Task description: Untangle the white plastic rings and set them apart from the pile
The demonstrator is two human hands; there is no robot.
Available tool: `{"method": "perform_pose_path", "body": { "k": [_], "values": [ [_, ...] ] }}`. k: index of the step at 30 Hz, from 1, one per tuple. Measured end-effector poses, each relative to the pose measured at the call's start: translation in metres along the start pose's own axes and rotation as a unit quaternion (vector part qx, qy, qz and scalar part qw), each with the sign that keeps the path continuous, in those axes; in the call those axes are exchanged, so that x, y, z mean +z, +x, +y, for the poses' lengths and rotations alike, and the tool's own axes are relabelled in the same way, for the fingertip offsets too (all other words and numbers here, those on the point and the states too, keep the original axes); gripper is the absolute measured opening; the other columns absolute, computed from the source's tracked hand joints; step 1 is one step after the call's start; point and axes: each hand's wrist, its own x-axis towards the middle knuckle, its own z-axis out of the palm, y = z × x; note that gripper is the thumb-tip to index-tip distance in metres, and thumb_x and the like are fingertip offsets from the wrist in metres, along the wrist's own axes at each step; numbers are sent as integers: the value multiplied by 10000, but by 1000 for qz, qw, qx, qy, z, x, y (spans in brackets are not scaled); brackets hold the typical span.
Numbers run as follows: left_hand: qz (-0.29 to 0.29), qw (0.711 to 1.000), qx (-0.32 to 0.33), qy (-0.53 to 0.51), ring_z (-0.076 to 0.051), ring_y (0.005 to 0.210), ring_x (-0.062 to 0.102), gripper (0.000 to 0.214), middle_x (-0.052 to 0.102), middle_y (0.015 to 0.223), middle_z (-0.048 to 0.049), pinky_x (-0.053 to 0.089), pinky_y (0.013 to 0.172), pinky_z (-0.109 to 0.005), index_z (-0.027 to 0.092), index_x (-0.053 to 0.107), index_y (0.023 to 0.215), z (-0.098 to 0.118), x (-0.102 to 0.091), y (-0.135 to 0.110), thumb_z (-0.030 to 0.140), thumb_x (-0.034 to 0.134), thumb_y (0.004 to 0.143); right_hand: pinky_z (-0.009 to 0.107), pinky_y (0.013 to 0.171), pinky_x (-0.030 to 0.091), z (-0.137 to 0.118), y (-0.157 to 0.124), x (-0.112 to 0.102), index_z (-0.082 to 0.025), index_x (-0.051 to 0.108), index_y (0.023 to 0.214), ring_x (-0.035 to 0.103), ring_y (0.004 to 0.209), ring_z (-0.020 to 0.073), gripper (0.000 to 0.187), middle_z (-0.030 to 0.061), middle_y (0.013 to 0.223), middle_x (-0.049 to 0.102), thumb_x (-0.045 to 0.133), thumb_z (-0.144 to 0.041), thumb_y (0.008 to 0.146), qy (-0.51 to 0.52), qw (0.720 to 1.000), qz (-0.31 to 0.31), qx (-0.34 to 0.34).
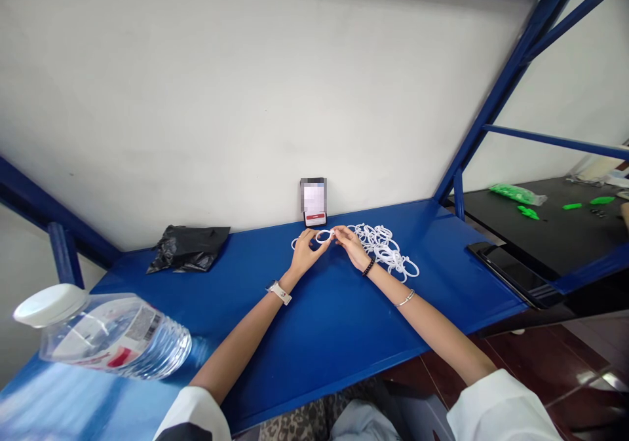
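Between my two hands, above the blue table, is a white ring [324,236] that looks like a loop of cord. My left hand [305,252] is closed on its left side, with thumb and fingers around it. At the ring's right edge, the fingertips of my right hand [352,244] are pinched together on it. Another white loop [294,244] lies just left of my left hand, partly hidden by it. A loose pile of white rings [386,248] is spread on the table beside my right hand.
A phone [314,202] leans upright against the wall. On the left are a black plastic bag [189,248] and a big water bottle [113,336]. A dark tablet-like device [508,272] lies at the right edge; green pieces [515,194] sit on a black table [472,211] beyond the blue frame.
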Motion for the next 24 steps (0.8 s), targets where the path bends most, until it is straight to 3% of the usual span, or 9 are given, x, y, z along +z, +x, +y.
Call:
{"method": "perform_pose_path", "body": {
  "k": [5, 13, 19, 24],
  "values": [
    [-26, 999, -23, -33, -142, 704, 549, 288, 606, 774, -22, 438, 621, -265, 187, 583, 717, 2, -1, 1, 458, 611, 811, 296, 756, 426, 3, 1, 2, -229, 640, 860, 583, 818, 172, 360, 8, 806, 642, 673, -567, 739, -31, 999, -2, -10],
    [-101, 990, -51, -84, -127, 634, 495, 394, 542, 669, 3, 403, 621, -264, 181, 492, 621, -3, -2, 1, 520, 564, 809, 304, 674, 400, 2, -4, 8, -230, 527, 732, 517, 659, 162, 429, -17, 656, 552, 474, -636, 860, -73, 991, -107, -25],
    [-212, 947, -77, -228, -161, 698, 524, 434, 583, 689, -35, 409, 721, -299, 163, 541, 639, -9, -5, 4, 522, 448, 865, 326, 739, 414, -7, -9, 14, -214, 469, 628, 480, 624, 155, 450, -31, 558, 445, 526, -605, 843, -27, 991, -134, 8],
    [-253, 918, -96, -292, -151, 646, 475, 426, 539, 613, -19, 374, 709, -301, 178, 458, 577, -15, -7, 7, 484, 409, 868, 310, 677, 397, -8, -13, 20, -213, 439, 624, 453, 545, 136, 419, -53, 479, 405, 496, -548, 870, 14, 989, -141, 35]
  ]
}}
